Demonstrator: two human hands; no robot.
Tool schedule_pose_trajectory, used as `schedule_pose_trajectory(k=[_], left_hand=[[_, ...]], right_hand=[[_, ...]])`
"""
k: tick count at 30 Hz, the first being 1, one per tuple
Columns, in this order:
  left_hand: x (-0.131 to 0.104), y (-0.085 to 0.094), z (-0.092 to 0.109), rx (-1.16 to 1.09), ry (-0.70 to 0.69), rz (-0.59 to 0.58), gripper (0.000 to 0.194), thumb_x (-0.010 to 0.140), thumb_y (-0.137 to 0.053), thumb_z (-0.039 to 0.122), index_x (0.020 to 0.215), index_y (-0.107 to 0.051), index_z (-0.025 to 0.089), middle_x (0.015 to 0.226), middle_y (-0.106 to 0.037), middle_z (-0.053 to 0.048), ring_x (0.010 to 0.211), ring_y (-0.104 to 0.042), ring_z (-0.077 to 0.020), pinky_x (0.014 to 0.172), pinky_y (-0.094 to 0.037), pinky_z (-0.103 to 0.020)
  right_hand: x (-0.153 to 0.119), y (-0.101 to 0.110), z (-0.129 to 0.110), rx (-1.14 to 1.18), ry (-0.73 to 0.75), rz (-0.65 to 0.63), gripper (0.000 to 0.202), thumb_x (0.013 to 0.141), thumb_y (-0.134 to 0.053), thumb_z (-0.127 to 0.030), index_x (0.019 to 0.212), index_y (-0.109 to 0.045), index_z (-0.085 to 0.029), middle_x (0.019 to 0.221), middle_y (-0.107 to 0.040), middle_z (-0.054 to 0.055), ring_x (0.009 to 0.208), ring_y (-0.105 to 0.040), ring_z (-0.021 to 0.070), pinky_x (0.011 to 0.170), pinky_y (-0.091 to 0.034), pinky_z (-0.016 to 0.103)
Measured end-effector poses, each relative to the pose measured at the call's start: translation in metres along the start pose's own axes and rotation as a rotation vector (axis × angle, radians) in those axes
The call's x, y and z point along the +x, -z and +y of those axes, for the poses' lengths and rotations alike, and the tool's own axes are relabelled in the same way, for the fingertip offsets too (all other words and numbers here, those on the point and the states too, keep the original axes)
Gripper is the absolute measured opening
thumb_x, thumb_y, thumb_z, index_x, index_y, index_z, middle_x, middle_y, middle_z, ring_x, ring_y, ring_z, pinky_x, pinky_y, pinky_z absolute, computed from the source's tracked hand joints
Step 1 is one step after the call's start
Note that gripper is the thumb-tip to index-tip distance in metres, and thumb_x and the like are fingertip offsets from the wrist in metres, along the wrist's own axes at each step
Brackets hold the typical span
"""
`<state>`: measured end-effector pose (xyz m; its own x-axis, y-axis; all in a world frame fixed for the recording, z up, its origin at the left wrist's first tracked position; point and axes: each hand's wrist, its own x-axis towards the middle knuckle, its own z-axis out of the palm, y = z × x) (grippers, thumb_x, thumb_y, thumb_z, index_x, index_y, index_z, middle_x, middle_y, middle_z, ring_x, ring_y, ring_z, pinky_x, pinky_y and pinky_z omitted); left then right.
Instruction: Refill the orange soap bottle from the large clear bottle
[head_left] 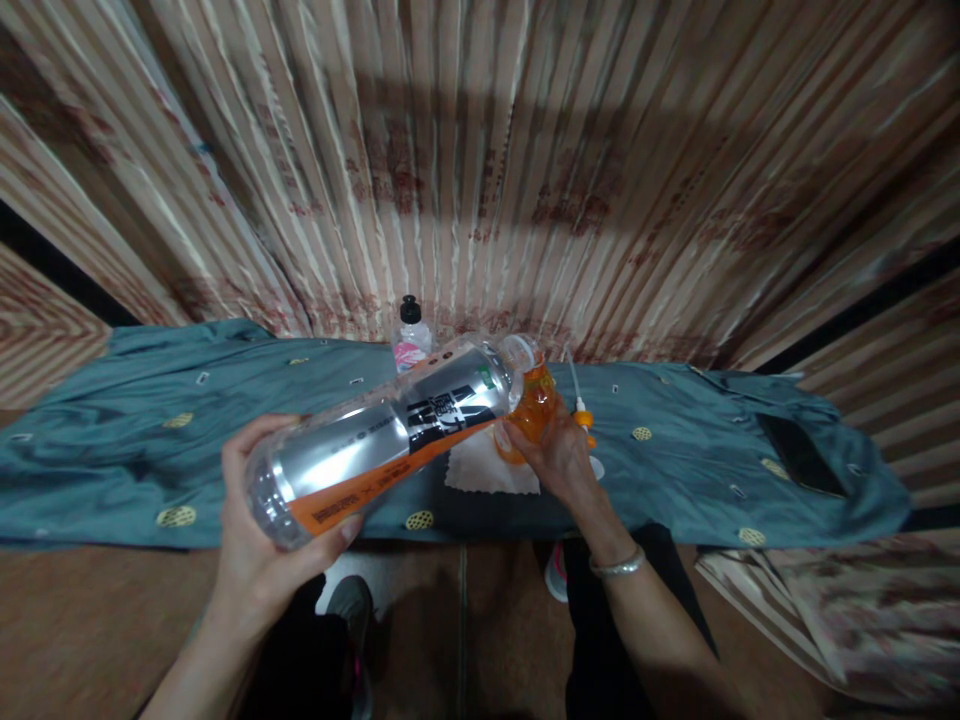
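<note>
Far left: note teal cloth [97, 450], rumpled, with yellow patches, running across to far right beneath the small items. Behind and above it, see pleated, striped curtain [450, 200] with reddish printed motifs.

Next, left hand [262, 550]: fingers clamped around base end of large bottle [375, 440], thumb along near side. Below, on floor, see grey shoe [351, 605].

Large bottle: clear at both ends, silver label with orange band and dark lettering. Held aslant, base toward lower left, neck toward upper right. Just behind it, find small bottle [409, 345], upright, black cap, pink marking.

At centre, see white cloth [487, 475] with scalloped edge, lying on teal cloth, partly hidden by large bottle. Above and to its right, find orange container [534, 405], translucent, mouth right at neck of large bottle. Cannot tell if rims touch.

Right hand [562, 450]: fingers clamped around orange container. Wears silver bracelet [619, 565] at wrist.

Just beyond right hand, see pale tube [576, 380] rising from orange fitting [583, 418]; near that, white disc [597, 467], partly hidden.

Farther right, well apart, note dark flat slab [801, 455], phone-like, lying on teal cloth. Below it, see striped fabric [847, 620] in folds.
</note>
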<state>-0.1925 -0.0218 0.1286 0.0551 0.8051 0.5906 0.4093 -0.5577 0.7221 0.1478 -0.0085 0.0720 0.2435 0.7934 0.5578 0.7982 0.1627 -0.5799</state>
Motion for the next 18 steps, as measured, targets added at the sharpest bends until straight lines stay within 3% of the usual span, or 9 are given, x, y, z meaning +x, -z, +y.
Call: schedule_pose_trajectory(k=[10,18], left_hand=[[0.0016,-0.0038,0.0094,-0.006,0.031,0.055,0.072,0.062,-0.087,0.052,0.128,-0.060,0.041,0.122,-0.067,-0.004,0.103,-0.073,-0.0358,0.078,-0.064,-0.052],[0.0007,0.0033,-0.0004,0.042,-0.045,-0.032,0.084,0.066,-0.088,0.047,0.142,-0.054,0.045,0.129,-0.066,-0.006,0.108,-0.074,-0.0366,0.083,-0.066,-0.053]], right_hand=[[-0.0012,-0.0030,0.0054,-0.009,0.005,0.024,0.066,0.085,-0.077,-0.054,0.136,-0.061,-0.014,0.108,-0.083,0.018,0.094,-0.082,0.0369,0.080,-0.070,0.055],[0.0004,0.0008,0.0021,0.014,0.001,-0.014,0.064,0.087,-0.076,-0.053,0.137,-0.060,-0.016,0.112,-0.082,0.018,0.099,-0.081,0.0367,0.085,-0.068,0.055]])
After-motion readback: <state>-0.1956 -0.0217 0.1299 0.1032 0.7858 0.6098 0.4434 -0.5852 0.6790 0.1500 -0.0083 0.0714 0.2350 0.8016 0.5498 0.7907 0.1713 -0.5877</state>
